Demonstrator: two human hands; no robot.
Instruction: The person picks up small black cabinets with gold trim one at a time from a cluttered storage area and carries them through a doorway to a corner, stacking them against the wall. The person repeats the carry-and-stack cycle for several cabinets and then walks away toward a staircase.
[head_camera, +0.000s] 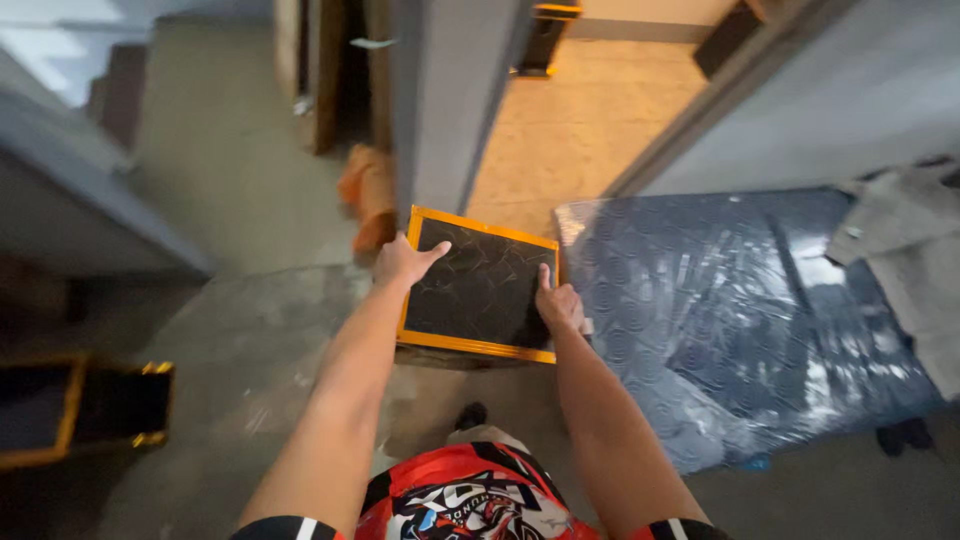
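Observation:
I carry a flat rectangular black panel with an orange frame (480, 290) in front of me with both hands. My left hand (402, 260) grips its upper left edge, thumb lying on the black surface. My right hand (560, 302) grips its right edge, index finger pointing up along the frame. The panel is tilted slightly and hangs above the grey concrete floor (260, 340).
A blue plastic-wrapped mattress (740, 310) lies to the right with grey cloth (900, 240) on it. A grey door edge (445, 100) stands ahead beside a tan-floored room (580, 120). Black and orange boxes (80, 410) sit at the left. An orange object (368, 195) lies by the door.

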